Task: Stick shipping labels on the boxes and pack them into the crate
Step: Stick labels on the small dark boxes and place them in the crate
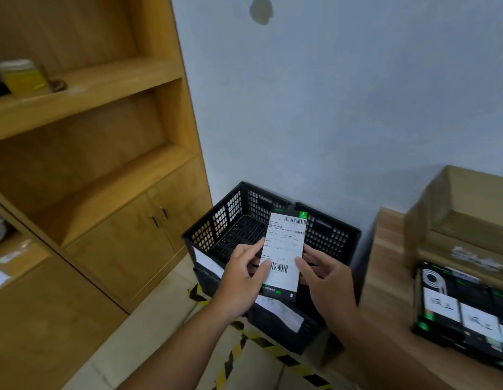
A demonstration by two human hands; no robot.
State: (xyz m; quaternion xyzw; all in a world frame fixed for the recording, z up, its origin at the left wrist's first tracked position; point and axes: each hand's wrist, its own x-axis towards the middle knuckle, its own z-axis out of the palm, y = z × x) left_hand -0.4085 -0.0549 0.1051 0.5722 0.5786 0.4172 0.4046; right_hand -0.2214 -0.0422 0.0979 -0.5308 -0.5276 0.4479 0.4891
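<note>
- A slim black box is held upright in both hands, in the air just in front of the crate and above its near rim.
- A white label with two barcodes covers most of the box's face; black shows only at the top and bottom edges.
- The left hand grips the box's left edge, its fingers curled along that side and the thumb pressed on the label by the lower barcode.
- The right hand pinches the right edge, thumb on the front at the label's border, the other fingers curled behind.
- The crate is black and perforated; it sits on a second black container that carries white paper slips.
- To the right, a wooden tabletop bears a cardboard carton and a row of black boxes with white tags.
- A wooden shelf unit stands to the left, with a jar on an upper shelf.
- Yellow-and-black tape runs across the floor.
</note>
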